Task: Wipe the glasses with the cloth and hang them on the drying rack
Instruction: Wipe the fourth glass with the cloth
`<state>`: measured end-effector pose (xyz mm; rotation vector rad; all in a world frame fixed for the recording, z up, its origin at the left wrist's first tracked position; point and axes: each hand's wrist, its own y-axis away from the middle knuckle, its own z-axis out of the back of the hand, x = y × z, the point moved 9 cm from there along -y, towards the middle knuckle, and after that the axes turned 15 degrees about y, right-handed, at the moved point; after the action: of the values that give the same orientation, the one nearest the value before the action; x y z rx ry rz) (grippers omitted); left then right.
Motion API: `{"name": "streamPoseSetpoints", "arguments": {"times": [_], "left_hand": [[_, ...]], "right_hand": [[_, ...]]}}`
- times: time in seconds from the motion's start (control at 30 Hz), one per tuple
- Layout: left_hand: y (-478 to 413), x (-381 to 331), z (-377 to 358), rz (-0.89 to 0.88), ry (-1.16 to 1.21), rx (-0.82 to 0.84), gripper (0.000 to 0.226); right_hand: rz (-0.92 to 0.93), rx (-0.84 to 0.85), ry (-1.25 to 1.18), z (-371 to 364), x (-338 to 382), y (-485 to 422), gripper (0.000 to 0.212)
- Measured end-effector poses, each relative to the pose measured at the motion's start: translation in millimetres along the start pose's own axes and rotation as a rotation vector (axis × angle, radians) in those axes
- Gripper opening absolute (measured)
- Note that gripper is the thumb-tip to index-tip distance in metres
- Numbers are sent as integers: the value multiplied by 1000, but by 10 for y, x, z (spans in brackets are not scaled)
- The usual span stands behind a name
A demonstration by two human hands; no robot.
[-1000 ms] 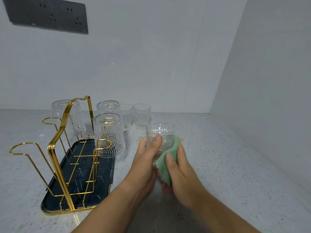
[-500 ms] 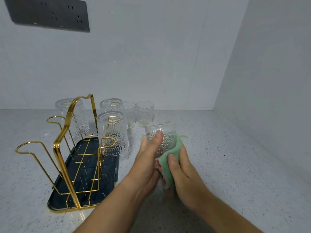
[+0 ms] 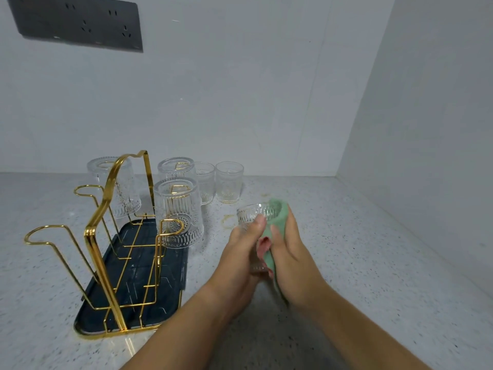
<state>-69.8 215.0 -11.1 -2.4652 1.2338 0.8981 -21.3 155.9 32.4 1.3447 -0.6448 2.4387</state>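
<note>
My left hand (image 3: 241, 252) grips a clear ribbed glass (image 3: 253, 213), held upright above the counter. My right hand (image 3: 289, 252) holds a green cloth (image 3: 277, 218) with a pink underside and presses it against the glass's right side and over its rim. The gold wire drying rack (image 3: 106, 236) stands at the left on a dark tray (image 3: 160, 297). Three glasses hang upside down on the rack: one at front right (image 3: 178, 212), one at back right (image 3: 174, 168) and one at back left (image 3: 117, 182). Two more glasses (image 3: 229, 181) stand upright on the counter behind my hands.
The speckled counter (image 3: 373, 263) ends at white walls behind and to the right. A dark socket panel (image 3: 77, 21) is mounted high on the back wall. Faint yellowish ring marks (image 3: 228, 221) lie on the counter near my hands.
The cloth has slid up the glass's right side and now covers part of the rim. My right hand moved up with it; the left hand keeps its grip.
</note>
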Motion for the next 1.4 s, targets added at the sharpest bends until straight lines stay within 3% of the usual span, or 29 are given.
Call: {"name": "streamPoseSetpoints", "arguments": {"times": [0.1,0.2,0.33,0.43,0.53,0.67,0.83,0.97,1.1,1.2,1.3,1.4], "left_hand": [[-30,32,92,53,80,-35,104],[-14,-7,53,47,64,-8,92],[-7,38,-70,47,13,18,68],[-4,15,-42,21,66,-37,62],[-29,-89,19,-32,126,-19,71],[47,-62,8,69,122,1,97],[29,-79,11,54,161,-68,76],[-3,47,11,93,69,-76,80],[-78,-49,80,-80,5,-100,85],[-48,-129,101,-163,-72,-126,80],[-2,-29,16,-59,-101,-71,77],[-3,7,42,10,-103,-41,76]], "right_hand": [[40,41,16,-107,-47,209,71],[63,41,32,-62,27,277,64],[-87,-58,22,225,116,-47,44],[-117,-97,-35,221,149,-184,41],[-56,-16,-57,-34,143,-68,49],[14,15,-47,-156,32,155,62],[79,12,132,-119,-15,207,77],[-29,-87,19,102,-18,-34,55],[-40,-59,-9,86,43,-94,42],[1,-82,-7,59,37,-66,54],[-11,-86,87,29,-25,-51,86],[-8,-55,157,-40,-48,18,81]]}}
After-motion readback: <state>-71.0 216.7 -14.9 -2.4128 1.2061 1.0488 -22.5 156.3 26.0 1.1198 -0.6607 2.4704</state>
